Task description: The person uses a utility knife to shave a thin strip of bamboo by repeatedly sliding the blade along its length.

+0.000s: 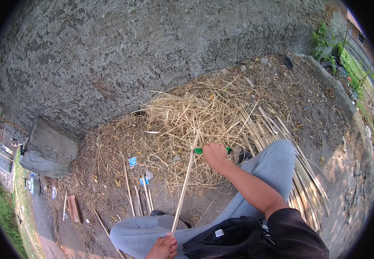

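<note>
My left hand [163, 247], at the lower edge, is closed round the near end of a long pale bamboo strip [183, 190]. The strip slants up and away from my lap, over the ground between my knees. In my right hand [215, 156], fingers wrapped round it, is a green utility knife [198, 151]. Its left end meets the strip near the far end; the blade itself is too small to make out. Beyond both hands lies a heap of thin straw-coloured shavings [191, 108].
A bundle of bamboo strips [305, 181] lies beside my right knee. Shorter strips [141, 200] and blue packets [133, 162] are on the ground to the left. A rough grey wall [152, 47] rises behind the shavings, with a concrete block [51, 151] at far left. A black bag [228, 237] rests on my lap.
</note>
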### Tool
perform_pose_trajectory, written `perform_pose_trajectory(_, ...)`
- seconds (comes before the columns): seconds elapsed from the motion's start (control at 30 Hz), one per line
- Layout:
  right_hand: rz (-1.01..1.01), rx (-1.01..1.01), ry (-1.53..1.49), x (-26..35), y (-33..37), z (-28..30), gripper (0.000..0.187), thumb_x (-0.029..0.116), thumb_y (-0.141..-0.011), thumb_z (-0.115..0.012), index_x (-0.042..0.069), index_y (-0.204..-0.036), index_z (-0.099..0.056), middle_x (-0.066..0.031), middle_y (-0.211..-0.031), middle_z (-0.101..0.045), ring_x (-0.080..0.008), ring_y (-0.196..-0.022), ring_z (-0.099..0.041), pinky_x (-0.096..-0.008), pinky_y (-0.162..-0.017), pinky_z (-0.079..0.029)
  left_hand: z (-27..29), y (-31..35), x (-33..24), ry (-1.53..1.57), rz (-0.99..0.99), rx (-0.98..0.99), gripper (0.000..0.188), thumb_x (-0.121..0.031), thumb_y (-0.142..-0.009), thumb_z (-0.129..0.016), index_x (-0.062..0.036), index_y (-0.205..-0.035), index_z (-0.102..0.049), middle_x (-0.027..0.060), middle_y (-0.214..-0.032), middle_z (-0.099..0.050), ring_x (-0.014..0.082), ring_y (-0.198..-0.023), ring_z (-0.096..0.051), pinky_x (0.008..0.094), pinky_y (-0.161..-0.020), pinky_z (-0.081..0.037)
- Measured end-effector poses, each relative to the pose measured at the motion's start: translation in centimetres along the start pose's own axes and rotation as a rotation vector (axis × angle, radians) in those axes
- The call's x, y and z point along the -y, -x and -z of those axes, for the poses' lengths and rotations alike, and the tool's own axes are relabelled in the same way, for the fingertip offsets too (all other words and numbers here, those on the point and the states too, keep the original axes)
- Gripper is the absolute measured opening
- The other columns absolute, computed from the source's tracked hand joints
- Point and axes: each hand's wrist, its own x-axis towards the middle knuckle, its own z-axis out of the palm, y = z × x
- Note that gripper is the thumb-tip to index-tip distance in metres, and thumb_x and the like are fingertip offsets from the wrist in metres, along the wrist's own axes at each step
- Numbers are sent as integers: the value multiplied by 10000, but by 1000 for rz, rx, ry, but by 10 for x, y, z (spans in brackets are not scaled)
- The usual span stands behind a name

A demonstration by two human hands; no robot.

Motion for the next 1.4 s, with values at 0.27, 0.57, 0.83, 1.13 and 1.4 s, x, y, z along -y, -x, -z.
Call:
perform_pose_trajectory(0.27,-60,44,9,-10,0,5,108,69,-800,-600,23,-800,-698,-191,-811,-694,-330,-744,-705,-426,-620,-559,14,47,25,63,61,-56,361,-361,-1021,-405,-137,-738,-430,-38,-532,-349,89,-391,-330,259,-348,-251)
perform_pose_trajectory(0.57,-320,100,-115,-45,-9,-6,162,60,-838,-593,-17,-942,-690,-199,-979,-684,-369,-925,-679,-437,-763,-557,74,63,107,-359,-191,-304,317,-348,-1012,-403,-92,-877,-533,-6,-592,-451,109,-446,-414,248,-404,-333)
perform_pose_trajectory(0.83,5,99,-625,57,44,40,189,198,-825,-624,17,-773,-645,-201,-640,-631,-369,-618,-654,-465,-628,-538,39,26,42,246,-107,-326,256,-386,-1036,-394,-151,-994,-484,-34,-612,-394,65,-456,-341,214,-392,-264)
perform_pose_trajectory(1.13,344,-201,-415,64,80,54,93,137,-782,-595,47,-801,-607,-179,-617,-634,-377,-552,-635,-492,-523,-492,-21,14,-64,79,-242,-9,379,-365,-1058,-338,-62,-899,-499,-17,-617,-345,79,-456,-309,241,-388,-250)
perform_pose_trajectory(1.4,434,-266,-279,57,77,53,71,96,-784,-562,31,-793,-589,-152,-610,-646,-323,-515,-650,-437,-452,-492,-18,-28,-56,178,-237,10,310,-267,-1052,-381,-18,-938,-526,-26,-609,-352,61,-477,-324,212,-422,-254)
